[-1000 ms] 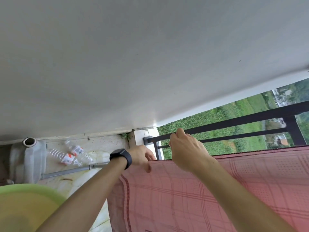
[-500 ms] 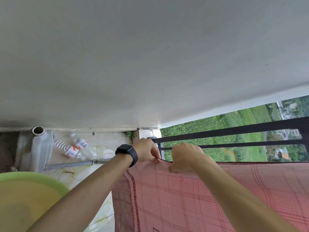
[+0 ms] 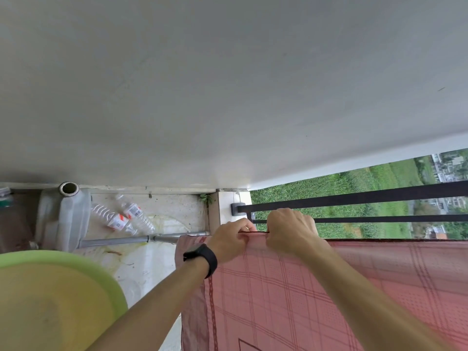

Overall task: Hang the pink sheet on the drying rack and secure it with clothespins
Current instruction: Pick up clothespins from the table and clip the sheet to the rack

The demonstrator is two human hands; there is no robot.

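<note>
Pink sheet (image 3: pixel 342 287): checked, hanging from taut top hem, in front of black railing (image 3: pixel 367 196).
Left hand (image 3: pixel 231 240): fingers curled, pinching hem near sheet's left corner; black watch (image 3: pixel 203 257) on wrist.
Right hand (image 3: pixel 291 231): fingers curled over same hem, just beside left hand.
Grey metal rod (image 3: pixel 131 240): running left from behind sheet corner.
Green basin (image 3: pixel 63 264), two plastic bottles (image 3: pixel 124 219), grey canister (image 3: pixel 68 219): at left.
</note>
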